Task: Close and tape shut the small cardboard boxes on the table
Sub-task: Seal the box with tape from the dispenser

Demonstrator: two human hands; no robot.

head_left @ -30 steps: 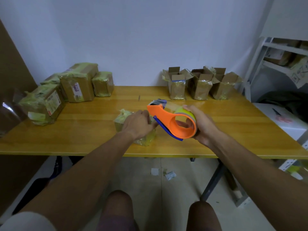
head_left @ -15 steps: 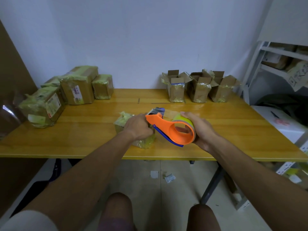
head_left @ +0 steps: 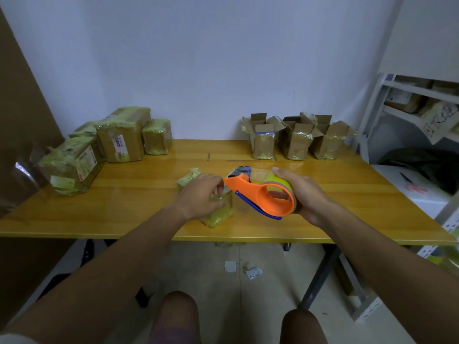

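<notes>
Now — left hand (head_left: 202, 197) curled on the taped box (head_left: 218, 212), right hand (head_left: 301, 194) round the tape dispenser (head_left: 263, 194).

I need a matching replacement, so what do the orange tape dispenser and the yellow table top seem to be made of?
The orange tape dispenser looks like moulded plastic: smooth, uniform colour, thin curved walls. The yellow table top seems varnished wood or laminate: faint grain lines under a glossy sheen.

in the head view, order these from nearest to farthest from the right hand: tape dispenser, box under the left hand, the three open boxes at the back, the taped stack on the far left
1. tape dispenser, held in the right hand.
2. small box, just left of it, under the left hand.
3. open boxes, back right by the wall.
4. taped stack, far left of the table.
</notes>
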